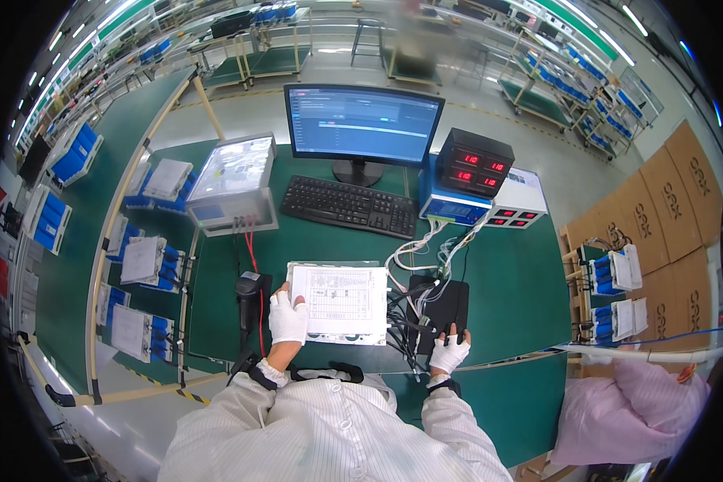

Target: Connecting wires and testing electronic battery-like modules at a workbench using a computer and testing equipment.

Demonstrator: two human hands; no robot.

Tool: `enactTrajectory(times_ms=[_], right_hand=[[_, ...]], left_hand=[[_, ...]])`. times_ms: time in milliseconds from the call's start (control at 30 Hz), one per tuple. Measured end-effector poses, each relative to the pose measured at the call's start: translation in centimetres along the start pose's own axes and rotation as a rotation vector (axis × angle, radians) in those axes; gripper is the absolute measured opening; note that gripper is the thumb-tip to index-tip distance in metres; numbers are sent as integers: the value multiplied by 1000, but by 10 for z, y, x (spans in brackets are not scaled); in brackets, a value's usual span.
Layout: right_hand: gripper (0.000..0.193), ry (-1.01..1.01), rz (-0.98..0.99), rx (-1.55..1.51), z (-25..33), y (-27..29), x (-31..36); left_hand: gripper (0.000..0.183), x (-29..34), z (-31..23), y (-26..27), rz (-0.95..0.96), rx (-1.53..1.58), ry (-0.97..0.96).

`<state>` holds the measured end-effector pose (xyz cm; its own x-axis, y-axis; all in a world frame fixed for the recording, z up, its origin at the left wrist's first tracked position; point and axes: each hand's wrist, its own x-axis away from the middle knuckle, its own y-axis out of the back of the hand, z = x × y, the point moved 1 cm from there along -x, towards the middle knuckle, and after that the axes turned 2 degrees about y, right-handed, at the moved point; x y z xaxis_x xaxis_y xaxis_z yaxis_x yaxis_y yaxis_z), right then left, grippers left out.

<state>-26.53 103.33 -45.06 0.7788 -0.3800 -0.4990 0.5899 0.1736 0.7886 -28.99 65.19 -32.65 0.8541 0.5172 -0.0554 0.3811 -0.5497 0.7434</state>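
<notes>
Counting one printed sheet (341, 301), one black mat (453, 304), we rested left hand (287, 318) and right hand (450, 352) at their respective edges, palms down; we couldn't tell either grip.

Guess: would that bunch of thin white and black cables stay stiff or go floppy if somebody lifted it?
The bunch of thin white and black cables would probably flop, since it bends in loose loops. It might snag, because it crosses itself in a tangle. Lifting could also tug the blue, box-shaped device, as the white ones seem to run there.
</notes>
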Motion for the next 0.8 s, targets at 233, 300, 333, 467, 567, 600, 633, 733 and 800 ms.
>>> enactTrajectory(times_ms=[233,300,333,467,567,600,633,733,800], right_hand=[[42,-70,-11,46,0,2,-2],[41,-70,-17,35,0,3,-2],[40,-64,-29,34,0,3,-3],[40,-65,-41,24,-1,3,-3],[39,-63,-39,20,-1,3,-3],[40,-59,-38,20,-1,3,-3],[41,-54,-37,21,-1,3,-3],[46,-63,-17,46,-1,2,-3],[48,-75,-25,52,-2,1,-3]], left_hand=[[46,0,1,-1,8,33,30],[45,0,1,-2,8,32,-3],[45,0,1,-2,8,37,11],[44,0,1,-2,8,30,23],[44,0,0,-2,9,25,21],[44,0,0,-2,9,25,21],[44,0,0,-2,2,17,8],[44,0,0,-2,-2,9,3],[44,1,1,-2,2,11,10]])
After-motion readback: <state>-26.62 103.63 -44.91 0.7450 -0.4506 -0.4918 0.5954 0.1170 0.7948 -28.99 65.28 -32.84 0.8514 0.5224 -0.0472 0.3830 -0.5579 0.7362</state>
